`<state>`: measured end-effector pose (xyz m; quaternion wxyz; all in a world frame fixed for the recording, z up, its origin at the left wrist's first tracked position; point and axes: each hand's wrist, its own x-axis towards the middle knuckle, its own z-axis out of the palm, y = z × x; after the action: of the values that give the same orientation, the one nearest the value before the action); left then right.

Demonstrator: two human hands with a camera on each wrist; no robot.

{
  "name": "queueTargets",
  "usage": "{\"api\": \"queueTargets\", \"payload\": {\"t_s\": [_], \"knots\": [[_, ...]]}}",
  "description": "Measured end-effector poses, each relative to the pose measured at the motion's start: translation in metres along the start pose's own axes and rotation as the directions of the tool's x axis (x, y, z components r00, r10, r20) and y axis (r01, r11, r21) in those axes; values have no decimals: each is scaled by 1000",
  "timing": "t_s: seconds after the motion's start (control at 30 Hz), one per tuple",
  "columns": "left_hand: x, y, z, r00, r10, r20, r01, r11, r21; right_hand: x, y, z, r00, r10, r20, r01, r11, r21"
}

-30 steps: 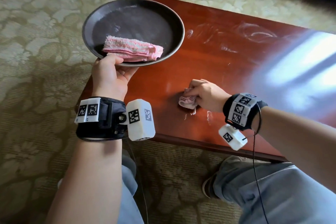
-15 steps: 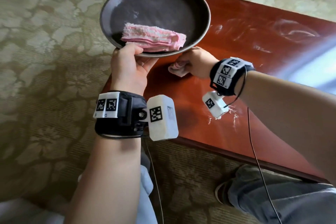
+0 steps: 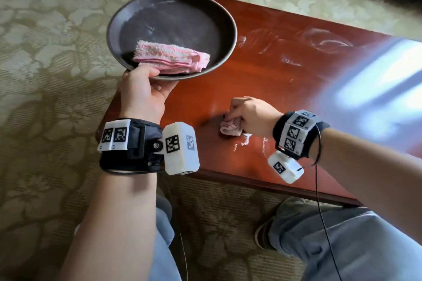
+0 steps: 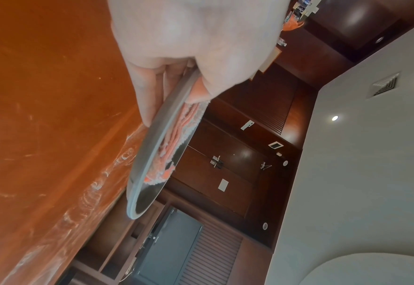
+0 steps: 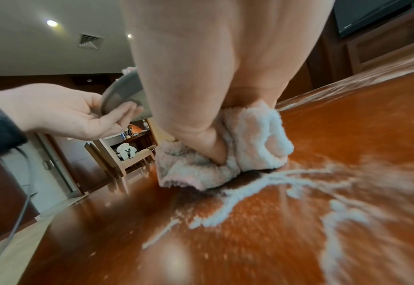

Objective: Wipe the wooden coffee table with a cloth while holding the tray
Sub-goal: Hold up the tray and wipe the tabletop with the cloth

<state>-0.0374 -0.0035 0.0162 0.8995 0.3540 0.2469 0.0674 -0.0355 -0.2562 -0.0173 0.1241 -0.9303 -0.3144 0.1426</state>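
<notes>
**Coffee table part-wiped, streaks left**

Coffee table (image 3: 285, 89) is being wiped; cloth (image 3: 230, 126) is bunched in the right hand (image 3: 255, 116). Tray (image 3: 171, 7) is gripped aloft at 10 o'clock by the left hand (image 3: 143, 91). White residue (image 3: 246, 141) near the cloth and at 1 o'clock remains uncleared.

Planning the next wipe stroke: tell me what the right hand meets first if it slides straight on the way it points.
Bare table first, then, as a guess, the raised tray in the left hand; the right hand with its cloth may pass beneath it.
</notes>
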Motion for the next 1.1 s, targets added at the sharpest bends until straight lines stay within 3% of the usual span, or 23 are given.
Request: {"api": "queueTargets", "payload": {"t_s": [0.1,0.17,0.3,0.43,0.53,0.7,0.8,1.0,1.1], "knots": [[0,-2,4,1000,-4,2,4,1000,-16,-16,8,4,1000,25,-11,-25,1000,0],[1,-4,7,1000,-11,-4,11,1000,-24,-19,21,5,991,62,-117,-54,996,77],[4,-8,13,1000,-11,-17,11,999,-33,0,47,-14,897,295,-330,-246,952,182],[11,-6,16,999,-7,-38,6,1000,-25,41,66,-42,814,503,-290,-393,845,363],[17,-6,16,999,3,-38,-3,1000,-11,72,79,-50,776,576,-257,-496,809,316],[22,-7,15,1000,10,-24,-10,1000,-7,97,85,-50,825,529,-199,-515,849,123],[22,-9,17,1000,12,-16,-12,1000,3,97,85,-44,840,518,-161,-506,855,111],[10,-14,20,1000,-15,-7,15,1000,-17,47,65,-16,945,248,-214,-241,969,59],[-7,-15,22,998,-59,14,60,998,-31,21,47,-2,959,161,-234,-150,987,62]]}}
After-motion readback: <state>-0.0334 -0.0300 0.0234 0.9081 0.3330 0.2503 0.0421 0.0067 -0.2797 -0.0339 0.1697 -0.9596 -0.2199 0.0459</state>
